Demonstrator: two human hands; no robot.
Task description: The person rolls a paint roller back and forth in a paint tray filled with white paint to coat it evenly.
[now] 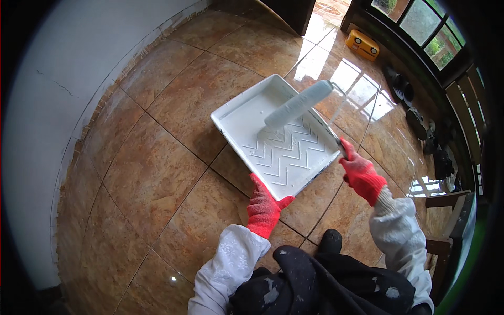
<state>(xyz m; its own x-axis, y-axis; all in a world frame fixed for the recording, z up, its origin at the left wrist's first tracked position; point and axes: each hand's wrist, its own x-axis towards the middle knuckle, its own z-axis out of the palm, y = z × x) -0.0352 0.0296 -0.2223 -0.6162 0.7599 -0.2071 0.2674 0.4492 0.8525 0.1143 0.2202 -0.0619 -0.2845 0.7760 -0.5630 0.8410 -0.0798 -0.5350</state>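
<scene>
A white paint tray [241, 116] with raised zigzag ridges is held out in front of me over the tiled floor. My left hand [264, 209], in a red glove, grips its near left corner, thumb along the near edge. In my right hand [361, 172], also red-gloved, is the handle of a paint roller, fingers wrapped round it. The roller's sleeve [299, 106], coated in white paint, slants over the tray; its lower left end is at the tray's surface, though I cannot tell if it presses there. White paint lies in the tray's far, deeper part.
A pale wall [47, 105] curves along the left. At the far right stand a yellow case [362, 45] and several dark shoes [416, 123] beneath a window. A wooden piece of furniture [446, 223] is at the right. An open doorway lets light in at the back.
</scene>
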